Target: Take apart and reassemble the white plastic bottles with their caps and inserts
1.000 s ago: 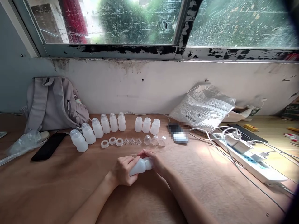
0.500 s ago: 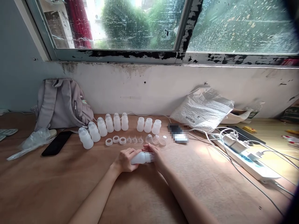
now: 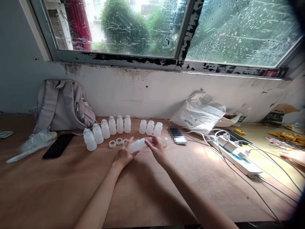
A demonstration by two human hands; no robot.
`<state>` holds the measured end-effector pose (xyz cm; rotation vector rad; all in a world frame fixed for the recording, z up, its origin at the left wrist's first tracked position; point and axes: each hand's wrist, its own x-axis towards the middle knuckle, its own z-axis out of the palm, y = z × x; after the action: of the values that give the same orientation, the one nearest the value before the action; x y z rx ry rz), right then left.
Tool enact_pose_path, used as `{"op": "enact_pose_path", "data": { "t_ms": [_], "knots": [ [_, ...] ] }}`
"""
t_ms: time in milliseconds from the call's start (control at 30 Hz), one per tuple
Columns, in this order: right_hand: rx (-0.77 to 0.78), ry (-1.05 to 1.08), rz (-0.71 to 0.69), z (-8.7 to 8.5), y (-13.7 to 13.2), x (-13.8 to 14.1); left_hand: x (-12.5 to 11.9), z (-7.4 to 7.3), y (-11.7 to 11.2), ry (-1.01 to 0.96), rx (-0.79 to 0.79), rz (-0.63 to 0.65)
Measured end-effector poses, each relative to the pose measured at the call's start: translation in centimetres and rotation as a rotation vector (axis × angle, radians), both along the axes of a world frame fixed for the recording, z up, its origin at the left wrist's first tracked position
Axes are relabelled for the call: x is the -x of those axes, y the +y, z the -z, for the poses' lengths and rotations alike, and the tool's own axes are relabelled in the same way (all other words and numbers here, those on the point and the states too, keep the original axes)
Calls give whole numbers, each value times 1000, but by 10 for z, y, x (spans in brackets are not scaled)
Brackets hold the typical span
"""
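Note:
My left hand [image 3: 124, 154] grips the body of a small white plastic bottle [image 3: 137, 145], held tilted above the wooden table [image 3: 59, 187]. My right hand [image 3: 156, 148] pinches at the bottle's neck end with bent fingers. Behind them stands a curved row of capped bottles [image 3: 105, 128] and three uncapped bottles [image 3: 150, 127]. White rings [image 3: 115, 142] and small clear parts lie in a line in front of the bottles, partly hidden by my hands.
A grey backpack [image 3: 60, 106] leans on the wall at left, with a black phone [image 3: 58, 145] and crumpled plastic [image 3: 35, 141] nearby. At right lie a plastic bag [image 3: 199, 113], a power strip [image 3: 234, 154] with cables, and another person's hand [image 3: 293, 156].
My hands have lifted the bottle off the table and carried it farther from me, toward the row of parts. The view has shifted right, bringing the far right of the table into sight.

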<state>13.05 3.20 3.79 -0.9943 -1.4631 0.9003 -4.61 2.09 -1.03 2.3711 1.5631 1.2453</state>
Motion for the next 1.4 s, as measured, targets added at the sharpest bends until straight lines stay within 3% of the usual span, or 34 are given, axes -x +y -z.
{"op": "enact_pose_path", "data": {
  "t_ms": [200, 333, 533, 767, 867, 1033, 1233, 1333, 1400],
  "knots": [
    [-414, -498, 207, -66, 53, 15, 23, 7, 13, -40, -13, -277],
    [-492, -798, 203, -78, 90, 35, 32, 8, 14, 71, 31, -461],
    [-377, -1058, 212, -54, 125, 54, 29, 9, 8, 142, 86, -489],
    [-283, -1094, 202, -42, 141, 63, 20, 7, 4, 193, 110, -482],
    [-312, -1081, 224, -41, 141, 63, 18, 5, 2, 193, 114, -468],
    [-409, -924, 310, -28, 114, 50, 17, 2, 1, 173, 83, -436],
    [-233, -978, 342, 29, 53, 22, 12, 5, 2, 157, 63, -263],
    [-137, -964, 380, 55, 38, 18, 6, 4, 0, 116, 27, -166],
    [-91, -959, 390, 63, 35, 19, 2, 3, -2, 73, 12, -120]
  ]
}}
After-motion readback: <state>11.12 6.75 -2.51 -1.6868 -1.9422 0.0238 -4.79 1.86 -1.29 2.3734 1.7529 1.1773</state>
